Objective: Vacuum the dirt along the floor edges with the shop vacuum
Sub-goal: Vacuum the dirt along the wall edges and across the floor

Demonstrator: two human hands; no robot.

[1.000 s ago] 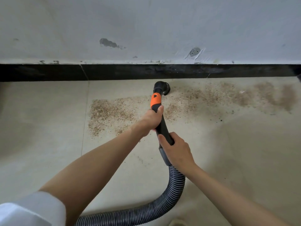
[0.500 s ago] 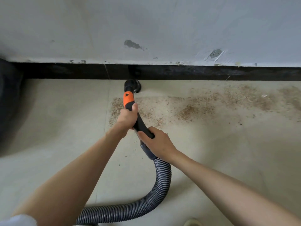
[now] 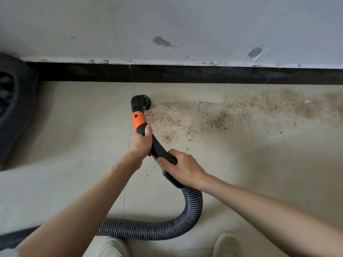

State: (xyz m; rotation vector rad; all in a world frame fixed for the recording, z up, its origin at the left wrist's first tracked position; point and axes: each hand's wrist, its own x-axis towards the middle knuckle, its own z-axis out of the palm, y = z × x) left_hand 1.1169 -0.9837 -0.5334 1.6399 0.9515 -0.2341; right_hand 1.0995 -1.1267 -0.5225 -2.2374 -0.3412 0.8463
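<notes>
1. Nearest are two pale shoes (image 3: 229, 244), toes pointing toward the wall.
2. One ribbed grey hose (image 3: 148, 230) runs in from the near left, curves right and loops up to the wand. I judge it light and bendy, likely to drag and tug behind a sweep, so it is no place to steer from.
3. The right hand (image 3: 185, 168) wraps the black lower grip of the one wand (image 3: 157, 147), just above the hose joint.
4. The left hand (image 3: 140, 143) holds the wand farther along, fingers curled round it just below the orange collar (image 3: 138, 120). The wand looks like stiff, smooth plastic; two holds on the rigid part, as here, should give good control.
5. One round black nozzle (image 3: 142, 102) sits on the floor (image 3: 74, 127), short of the wall, at the left end of the dirt.
6. One long band of brown dirt (image 3: 213, 117) spreads rightward from the nozzle, thinner at the left, with a few loose specks nearer.
7. Far left stands a dark round object (image 3: 11, 108), only partly in view; what it is I cannot tell.
8. Farthest: one black baseboard (image 3: 204, 74) under a scuffed grey wall (image 3: 185, 25).
</notes>
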